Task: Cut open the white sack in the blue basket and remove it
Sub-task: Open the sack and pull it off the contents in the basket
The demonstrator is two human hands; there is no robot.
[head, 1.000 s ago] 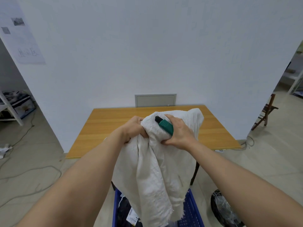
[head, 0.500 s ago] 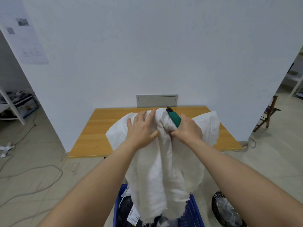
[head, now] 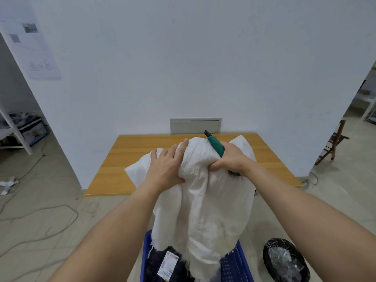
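No legible text found. White label [head: 168, 265] on the dark package [head: 160, 267] in the blue basket [head: 234, 265]: print too small. Wall poster [head: 32, 49]: handwriting and pictures blurred, unreadable.

Matt woven white sack [head: 205, 210]; perforated plastic blue basket [head: 234, 265]; smooth wooden table [head: 130, 159].

Two bare forearms reach in from the lower edge, with no sleeves, gloves, watch or rings showing on them. The left hand [head: 165, 168] is broad-backed with short nails; the right hand [head: 230, 158] shows its knuckles and wrist. Upper arms lie out of view.
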